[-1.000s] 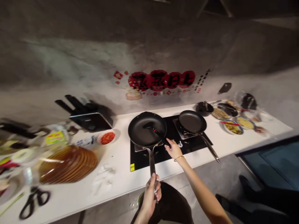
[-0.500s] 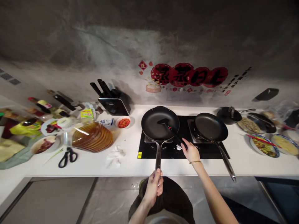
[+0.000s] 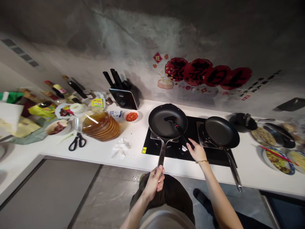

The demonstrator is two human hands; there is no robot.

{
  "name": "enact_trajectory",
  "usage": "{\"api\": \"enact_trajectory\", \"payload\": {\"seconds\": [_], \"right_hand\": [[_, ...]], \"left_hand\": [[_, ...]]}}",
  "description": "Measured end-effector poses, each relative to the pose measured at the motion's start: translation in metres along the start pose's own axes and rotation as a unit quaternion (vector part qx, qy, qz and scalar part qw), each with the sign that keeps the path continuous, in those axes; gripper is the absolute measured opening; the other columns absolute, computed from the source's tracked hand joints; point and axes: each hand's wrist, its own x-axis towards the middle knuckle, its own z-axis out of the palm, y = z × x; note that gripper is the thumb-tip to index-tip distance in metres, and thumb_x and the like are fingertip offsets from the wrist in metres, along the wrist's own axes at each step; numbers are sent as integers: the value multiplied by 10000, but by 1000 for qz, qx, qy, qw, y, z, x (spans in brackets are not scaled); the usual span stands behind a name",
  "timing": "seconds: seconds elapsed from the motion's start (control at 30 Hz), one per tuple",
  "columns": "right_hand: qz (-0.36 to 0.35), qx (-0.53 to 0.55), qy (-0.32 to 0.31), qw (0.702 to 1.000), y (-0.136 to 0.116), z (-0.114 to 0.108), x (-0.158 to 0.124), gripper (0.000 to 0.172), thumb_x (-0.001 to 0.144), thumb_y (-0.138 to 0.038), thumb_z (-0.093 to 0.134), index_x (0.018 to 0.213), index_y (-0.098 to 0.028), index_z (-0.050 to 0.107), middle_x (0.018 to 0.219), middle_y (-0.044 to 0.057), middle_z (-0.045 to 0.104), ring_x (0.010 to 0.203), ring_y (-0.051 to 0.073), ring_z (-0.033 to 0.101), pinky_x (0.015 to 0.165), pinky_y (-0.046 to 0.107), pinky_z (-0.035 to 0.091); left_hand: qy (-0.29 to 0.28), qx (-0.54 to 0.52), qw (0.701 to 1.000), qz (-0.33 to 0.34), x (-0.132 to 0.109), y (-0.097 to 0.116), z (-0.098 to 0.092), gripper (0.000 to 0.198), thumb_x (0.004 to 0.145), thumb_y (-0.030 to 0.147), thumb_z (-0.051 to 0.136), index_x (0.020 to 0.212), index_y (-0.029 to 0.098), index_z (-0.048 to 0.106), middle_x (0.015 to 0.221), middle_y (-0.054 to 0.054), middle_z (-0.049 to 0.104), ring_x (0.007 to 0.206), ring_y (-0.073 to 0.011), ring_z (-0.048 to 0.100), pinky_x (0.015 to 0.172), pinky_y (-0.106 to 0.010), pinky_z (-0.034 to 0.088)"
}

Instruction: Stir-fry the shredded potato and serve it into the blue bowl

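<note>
My left hand [image 3: 154,183] is wrapped round the metal handle of a black frying pan [image 3: 157,122], which sits on the left burner of the black cooktop [image 3: 152,149]. A black spatula [image 3: 181,134] is gripped in my right hand [image 3: 197,151], its blade resting in the pan. No food shows in this pan. On the right burner stands a second black frying pan [image 3: 221,132], its handle pointing toward the front edge; neither hand touches it.
Left of the cooktop are a bowl of chopped red chili [image 3: 131,116], a knife block [image 3: 125,97], a large amber ridged container [image 3: 102,126], scissors [image 3: 77,141] and crumpled tissue [image 3: 121,147]. On the right stand a saucepan [image 3: 240,123] and a bowl with red chopsticks [image 3: 277,162]. Another person's leg [image 3: 205,202] shows below.
The view has tilted and shifted, bringing another person's leg into sight at lower right. Both hands keep their grips, and the spatula stays in the left pan.
</note>
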Motion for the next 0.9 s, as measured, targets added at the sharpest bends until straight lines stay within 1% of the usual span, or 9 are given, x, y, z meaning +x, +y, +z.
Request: {"api": "enact_trajectory", "payload": {"seconds": [0.17,0.3,0.47,0.53,0.63,0.7,0.77,0.83,0.9], "right_hand": [[-5,-25,-8,1000,-6,5,5,456,884,-389,411,1277,-201,547,1016,74,691,821,192,655,744,301,494],[21,-81,-12,996,-20,4,17,439,882,-319,399,1281,-166,503,1111,117,651,900,220,655,771,320,485],[43,-139,-59,988,-29,-1,29,481,911,-484,322,1242,-191,510,921,117,693,854,270,668,726,368,488],[45,-148,-79,985,-23,2,30,508,920,-498,273,1254,-195,506,892,120,696,852,280,667,740,386,487],[35,-148,-97,984,-13,10,32,561,910,-514,283,1321,-174,459,1014,151,669,900,287,653,787,409,486],[7,-145,-53,988,-15,9,30,632,878,-539,354,1375,-152,405,1146,181,610,1009,315,608,830,441,479],[-41,-124,53,990,-26,-4,23,715,839,-565,427,1416,-150,348,1278,199,521,1148,352,512,887,490,450],[-94,-71,181,976,-45,-29,10,780,820,-562,475,1456,-163,261,1365,198,441,1236,357,426,946,518,407],[-125,6,268,955,-66,-56,-2,870,831,-504,504,1492,-146,68,1345,198,460,1232,319,442,984,495,384]], "left_hand": [[-10,-6,1000,-2,-1,0,-1,474,731,667,556,790,208,453,476,117,346,308,-18,228,292,-157,160],[-24,3,1000,-19,0,4,-8,479,722,675,559,791,216,443,474,121,342,307,-18,214,293,-158,144],[-34,2,999,-19,1,8,-15,472,732,671,548,790,215,437,468,121,348,294,-20,213,293,-158,141],[-42,7,999,-11,1,6,-13,484,738,679,528,804,204,460,447,109,379,282,-34,260,292,-167,187],[-52,19,998,-18,3,9,-16,577,747,710,470,956,173,508,574,10,582,382,-100,483,373,-213,371],[-10,47,999,5,-1,22,-27,631,756,698,471,1120,182,490,839,-79,673,613,-157,626,541,-271,486],[82,108,986,94,-12,44,-44,636,771,631,528,1252,223,443,1108,-110,632,913,-189,637,774,-310,496],[165,174,943,232,-25,75,-63,672,777,546,590,1342,248,381,1302,-115,525,1147,-204,535,966,-332,408],[161,212,903,338,-30,109,-75,726,798,506,582,1415,271,281,1346,-115,486,1156,-217,531,996,-379,391]]}}
